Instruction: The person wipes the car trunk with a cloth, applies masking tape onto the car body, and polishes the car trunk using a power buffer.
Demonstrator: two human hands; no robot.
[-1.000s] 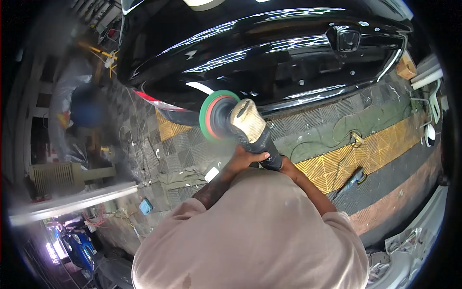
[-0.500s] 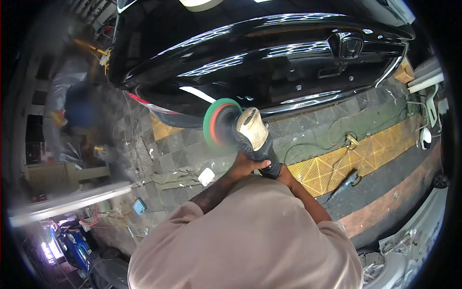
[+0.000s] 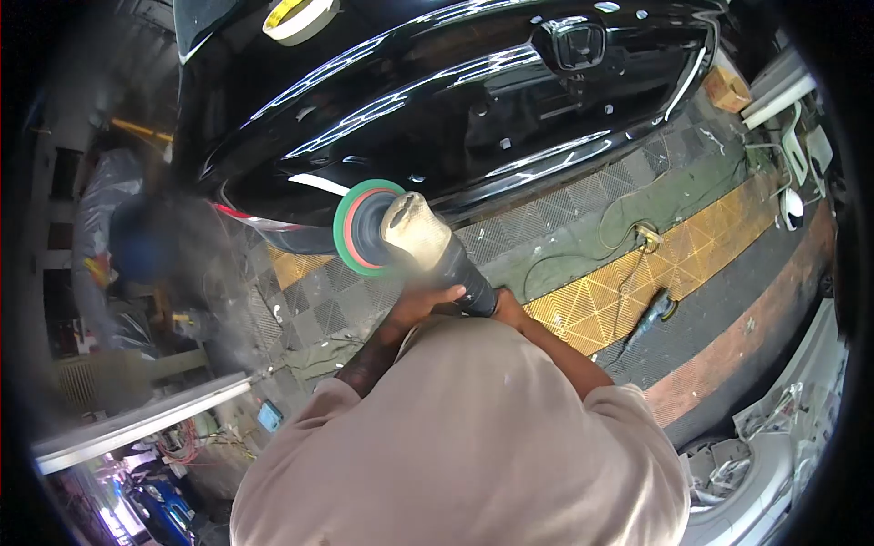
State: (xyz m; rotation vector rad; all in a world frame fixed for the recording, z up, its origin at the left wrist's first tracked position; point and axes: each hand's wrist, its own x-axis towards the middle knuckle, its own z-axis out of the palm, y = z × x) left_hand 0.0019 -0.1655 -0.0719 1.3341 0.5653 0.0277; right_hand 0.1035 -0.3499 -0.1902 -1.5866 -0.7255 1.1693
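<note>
I hold a rotary polisher in front of my body, its head tilted to the left. Its round pad has a green rim and a red ring, and faces away to the left. My left hand is closed on the polisher's underside, with the thumb along the dark body. At the rear end of the handle, my right hand is wrapped round it, partly hidden by my shirt. Beyond the pad stands a glossy black car; whether the pad touches it I cannot tell.
A roll of tape lies on the car. On the tiled floor are a blue power tool and a cable. A cardboard box and white chair stand at right. A silver car part is at lower right.
The view has shifted, so the car and polisher appear further left and the tape roll shows more fully. The pad, blurred before, now looks sharper. Both hands keep their hold on the polisher.
</note>
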